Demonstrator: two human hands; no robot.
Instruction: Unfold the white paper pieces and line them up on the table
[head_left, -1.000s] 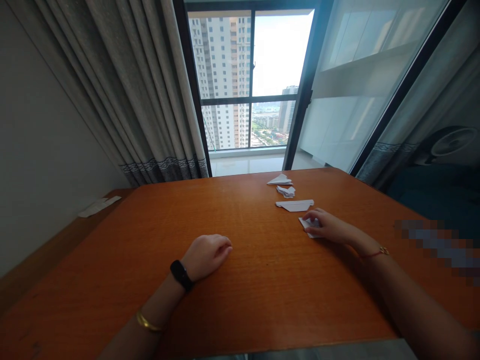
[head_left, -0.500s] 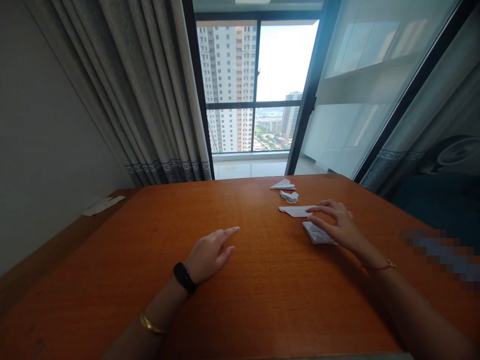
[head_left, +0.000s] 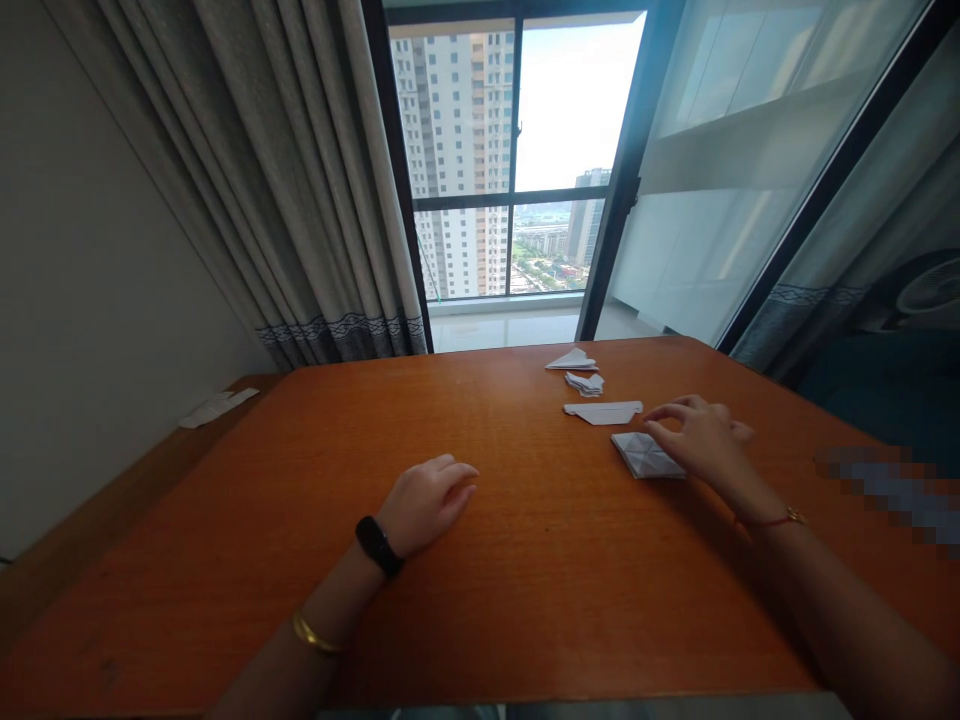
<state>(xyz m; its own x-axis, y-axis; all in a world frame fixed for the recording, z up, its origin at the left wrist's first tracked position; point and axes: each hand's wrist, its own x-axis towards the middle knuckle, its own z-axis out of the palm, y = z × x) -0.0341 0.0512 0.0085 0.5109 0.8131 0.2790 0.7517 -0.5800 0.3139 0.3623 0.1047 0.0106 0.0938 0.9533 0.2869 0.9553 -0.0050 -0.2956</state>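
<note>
Four white paper pieces would be counted as several, standing in a column at the right of the wooden table [head_left: 495, 620]. Nearest is a flat folded square [head_left: 641, 458] with crease lines on top. My right hand [head_left: 701, 440] hovers at its right edge, thumb and forefinger curved with a small gap, nothing seen between them; whether it touches the square I cannot tell. Beyond the square lies a long folded paper strip [head_left: 602, 413] with slanted ends. My left hand [head_left: 427, 505] hangs over bare wood left of the square, fingers loosely bent, thumb apart, holding nothing.
Farther back are a small many-folded paper piece [head_left: 585, 385] and a paper plane [head_left: 572, 361]. At the left, white paper [head_left: 219, 408] lies on a ledge along the wall. A grey curtain [head_left: 315, 200] and a glass door frame the far side. A fan [head_left: 930, 290] is at right.
My right hand has drawn slightly right, off the long strip, its thumb and forefinger closer together. My left fingers have bent in from a pointing pose. The view has tilted slightly.
</note>
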